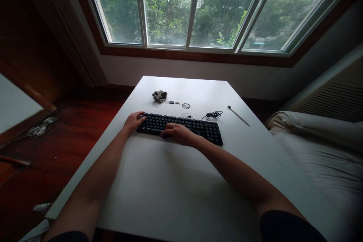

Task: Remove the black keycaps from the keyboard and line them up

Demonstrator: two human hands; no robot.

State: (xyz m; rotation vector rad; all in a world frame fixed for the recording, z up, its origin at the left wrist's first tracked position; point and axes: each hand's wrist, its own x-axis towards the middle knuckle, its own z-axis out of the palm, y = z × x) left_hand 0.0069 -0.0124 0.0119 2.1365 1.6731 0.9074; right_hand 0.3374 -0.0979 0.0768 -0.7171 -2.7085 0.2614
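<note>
A black computer keyboard lies on the white table. At its left end, my left hand grips the corner, thumb over the top and fingers along the back edge. My right hand is closed over the keyboard's front edge, left of the number pad. From under its fingers pokes a small dark purple thing, whose kind I cannot make out; the fingers hide most of it. The keyboard's black cable is bundled behind its right end.
Beyond the keyboard lie a crumpled grey cloth, a small thin item with a dark middle and a round clear piece. A long-handled brush rests at the right. A window stands behind; a covered couch flanks the table's right side.
</note>
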